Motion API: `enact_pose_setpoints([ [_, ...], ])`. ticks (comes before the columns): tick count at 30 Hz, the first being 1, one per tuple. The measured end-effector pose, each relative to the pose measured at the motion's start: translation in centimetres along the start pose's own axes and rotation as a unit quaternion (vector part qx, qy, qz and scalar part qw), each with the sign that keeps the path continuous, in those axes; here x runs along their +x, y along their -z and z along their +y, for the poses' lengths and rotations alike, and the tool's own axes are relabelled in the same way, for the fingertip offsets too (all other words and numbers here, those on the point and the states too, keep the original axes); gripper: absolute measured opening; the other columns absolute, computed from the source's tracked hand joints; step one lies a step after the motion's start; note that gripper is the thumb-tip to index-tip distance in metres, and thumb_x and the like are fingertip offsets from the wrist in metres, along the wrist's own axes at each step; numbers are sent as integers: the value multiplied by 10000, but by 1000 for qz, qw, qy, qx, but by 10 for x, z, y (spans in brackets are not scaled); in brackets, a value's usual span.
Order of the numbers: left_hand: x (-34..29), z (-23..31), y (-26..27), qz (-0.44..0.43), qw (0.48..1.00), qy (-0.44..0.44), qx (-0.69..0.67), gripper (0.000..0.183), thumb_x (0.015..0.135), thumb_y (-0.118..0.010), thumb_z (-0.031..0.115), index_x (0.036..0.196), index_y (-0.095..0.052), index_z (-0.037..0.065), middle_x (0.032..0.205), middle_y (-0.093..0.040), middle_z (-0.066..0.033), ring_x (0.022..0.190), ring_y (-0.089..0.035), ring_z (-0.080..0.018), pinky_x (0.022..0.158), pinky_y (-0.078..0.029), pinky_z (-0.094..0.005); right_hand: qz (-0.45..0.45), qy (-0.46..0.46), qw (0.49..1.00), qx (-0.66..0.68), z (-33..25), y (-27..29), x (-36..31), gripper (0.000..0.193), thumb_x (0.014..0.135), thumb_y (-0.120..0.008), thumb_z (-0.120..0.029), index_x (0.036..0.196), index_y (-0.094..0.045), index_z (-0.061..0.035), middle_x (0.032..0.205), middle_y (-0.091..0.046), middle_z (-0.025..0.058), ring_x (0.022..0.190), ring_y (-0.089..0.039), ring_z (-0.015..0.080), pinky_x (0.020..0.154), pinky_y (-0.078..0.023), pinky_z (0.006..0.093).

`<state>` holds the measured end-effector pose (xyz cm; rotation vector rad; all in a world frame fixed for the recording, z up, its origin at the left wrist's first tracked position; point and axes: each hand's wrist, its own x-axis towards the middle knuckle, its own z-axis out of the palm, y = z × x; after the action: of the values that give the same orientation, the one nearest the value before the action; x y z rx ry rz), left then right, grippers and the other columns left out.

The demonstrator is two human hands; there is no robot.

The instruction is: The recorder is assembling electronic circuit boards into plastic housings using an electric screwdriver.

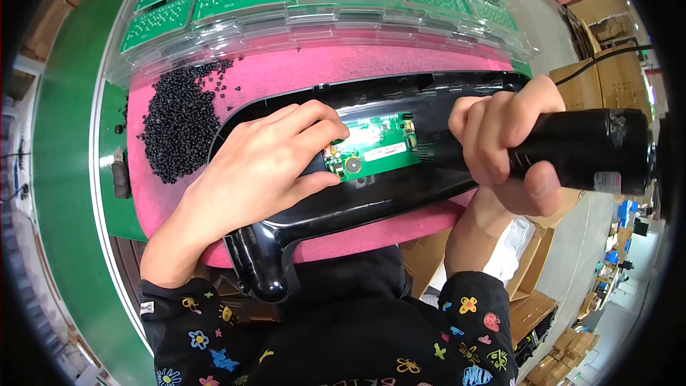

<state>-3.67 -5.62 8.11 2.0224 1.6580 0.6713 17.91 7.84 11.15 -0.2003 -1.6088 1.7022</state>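
My left hand (268, 154) holds the left end of a green circuit board (382, 155), its fingers on the far edge and its thumb by the near corner. The board lies inside a glossy black plastic housing (336, 213), which has a rounded arm sticking out toward me at the lower left. Wrapped round a thick black cylindrical electric screwdriver (586, 150) is my right hand (504, 143), to the right of the board. The tool's tip is hidden behind that hand.
A pink padded mat (275, 71) lies under the housing. A heap of small black screws (179, 125) sits on its left. Behind, clear plastic trays (307, 39) hold several green boards. A black cable (604, 61) runs at upper right, near cardboard boxes (618, 82).
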Motion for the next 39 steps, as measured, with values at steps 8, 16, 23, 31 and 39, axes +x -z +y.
enact_pose_setpoints([
  [8, 2, -3, 14, 146, 985, -70, 51, 297, 725, -792, 33, 1001, -682, 27, 1016, -665, -107, 962, -621, -300, 859, -490, -398, -83, 63, 987, 119, 18, -3, 2, 443, 755, -838, -239, 975, -537, 0, 639, -508, 12, 531, -428, 64, 490, -341, 222],
  [16, -2, -24, 15, 111, 987, 26, 116, 355, 863, -704, 147, 1172, -602, 6, 1073, -645, -146, 1043, -600, -353, 894, -493, -427, -13, 31, 986, 162, 19, -8, 2, 440, 738, -826, -229, 967, -542, 17, 629, -506, 11, 538, -429, 62, 485, -335, 211],
  [23, -2, -14, 16, 61, 987, 56, 137, 254, 873, -691, 128, 1081, -608, 9, 991, -643, -194, 956, -631, -404, 816, -514, -449, 18, 0, 987, 158, 9, -3, -5, 500, 741, -849, -273, 981, -540, 39, 601, -516, 15, 509, -460, 76, 468, -351, 219],
  [31, -3, -5, 9, -14, 993, 47, 108, 204, 888, -651, 115, 1029, -578, -12, 937, -611, -201, 899, -619, -420, 756, -515, -495, 357, 2, 899, 252, 21, 12, 13, 187, 1024, -592, -219, 1102, -530, -60, 857, -539, 17, 731, -550, 97, 800, -576, 382],
  [39, -4, -1, 9, -3, 992, 50, 117, 168, 883, -656, 116, 954, -587, -20, 877, -632, -236, 866, -620, -446, 725, -490, -513, 371, 11, 918, 140, 30, -12, 3, 406, 941, -598, -14, 1326, -470, -29, 1283, -532, 124, 1134, -574, 216, 893, -592, 544],
])
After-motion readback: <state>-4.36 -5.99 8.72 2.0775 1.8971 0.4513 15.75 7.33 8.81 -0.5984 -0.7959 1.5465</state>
